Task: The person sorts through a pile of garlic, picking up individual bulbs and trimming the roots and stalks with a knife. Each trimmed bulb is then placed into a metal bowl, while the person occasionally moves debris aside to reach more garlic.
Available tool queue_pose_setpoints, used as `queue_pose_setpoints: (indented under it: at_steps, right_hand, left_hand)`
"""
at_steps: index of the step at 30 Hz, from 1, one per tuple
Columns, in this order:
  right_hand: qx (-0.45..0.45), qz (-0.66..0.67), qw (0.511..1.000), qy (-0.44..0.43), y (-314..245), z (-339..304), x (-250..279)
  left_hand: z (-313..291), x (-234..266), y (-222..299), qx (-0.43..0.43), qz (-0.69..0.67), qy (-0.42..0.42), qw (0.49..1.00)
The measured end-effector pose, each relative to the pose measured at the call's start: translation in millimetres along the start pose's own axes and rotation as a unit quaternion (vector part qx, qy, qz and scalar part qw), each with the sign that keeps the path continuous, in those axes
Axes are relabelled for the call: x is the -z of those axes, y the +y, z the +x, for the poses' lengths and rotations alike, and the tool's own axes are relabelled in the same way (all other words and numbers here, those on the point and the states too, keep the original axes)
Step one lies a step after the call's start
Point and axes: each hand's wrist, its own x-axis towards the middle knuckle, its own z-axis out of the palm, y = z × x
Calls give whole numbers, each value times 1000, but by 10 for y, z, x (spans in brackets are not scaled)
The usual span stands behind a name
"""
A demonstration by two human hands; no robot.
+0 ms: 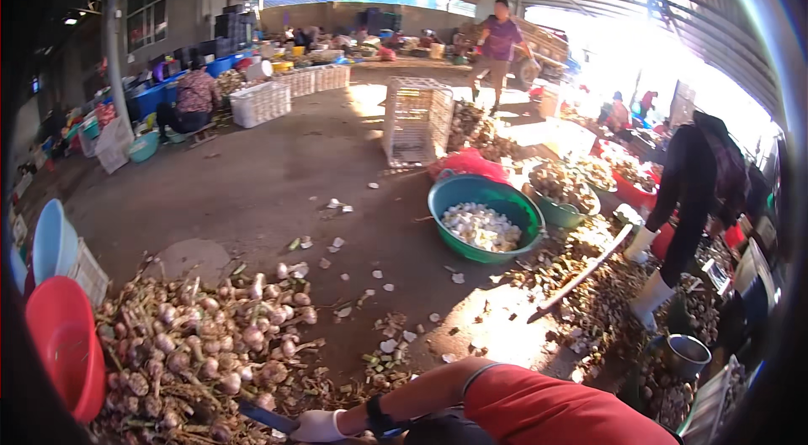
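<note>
My right arm, in a red sleeve with a black wristband, reaches across the lower edge. My white-gloved right hand is closed round one end of a flat, dark blue, blade-like tool. Its far end points left over the near part of a big heap of garlic bulbs with dry stalks. The exact kind of tool does not show, and the lower frame edge cuts off part of the hand. My left hand is out of view.
Left of the heap stand a red basin and a light blue basin. Ahead is a green basin of white cloves, before a white crate. A person bends at right near a wooden pole; another person stands farther back.
</note>
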Motion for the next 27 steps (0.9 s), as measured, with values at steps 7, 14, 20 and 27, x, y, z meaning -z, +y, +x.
queue_pose_setpoints:
  at_steps: [7,14,20,27]
  right_hand:
    - [90,-191,976,57,-797,150,117]
    - [345,-139,910,181,-1826,492,93]
    - [281,-195,929,141,-594,587,206]
    - [204,-233,950,28,398,260,194]
  left_hand:
    - [276,81,168,-59,-33,-17,998]
    - [955,596,559,-115,-78,-44,989]
    - [1534,1142,703,-131,-100,-39,986]
    - [1162,1753,173,9,-88,-23,996]
